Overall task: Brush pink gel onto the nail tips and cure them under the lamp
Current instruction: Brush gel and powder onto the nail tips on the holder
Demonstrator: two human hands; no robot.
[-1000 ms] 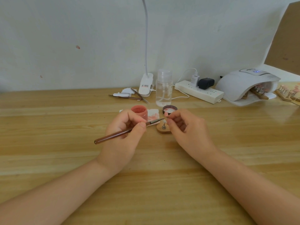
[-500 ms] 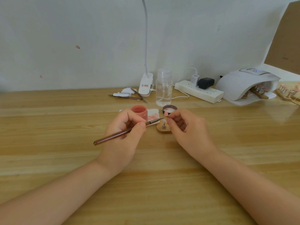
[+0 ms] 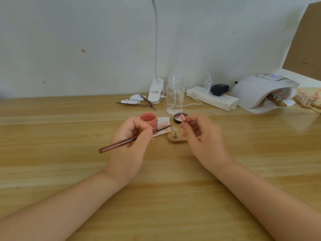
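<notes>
Pale wooden tabletop (image 3: 52, 129) against a white wall; head view only.

Change from 0.5 s earlier: right hand (image 3: 205, 138) has lifted off the small wooden nail stand (image 3: 175, 139) and now holds a pink-coated nail tip (image 3: 182, 117) pinched between thumb and forefinger, raised in front of the black jar lid (image 3: 177, 118). Remaining fingers loosely curled. The brush tip, formerly meeting the right fingers, now stands apart from them. Left hand (image 3: 130, 141) little changed.

Left hand pinches the brown wooden-handled gel brush (image 3: 128, 140) between thumb and fingers, pen fashion. Long axis runs roughly 8 o'clock to 2 o'clock: handle butt toward 8, bristles toward 2, over the stained white wipe pad (image 3: 163, 125).

One clear, uncoated tip (image 3: 175, 129) remains on the stand's metal peg, between the two hands.

Open pink gel jar (image 3: 149, 119) sits at 12 o'clock of the left hand, just beside the pad.

White dome curing lamp (image 3: 260, 91) at 2 o'clock, well apart; tip holders visible inside. Clear pump bottle (image 3: 175, 94), white power strip (image 3: 213, 98) and white clip lamp base (image 3: 156, 91) along the rear edge.
</notes>
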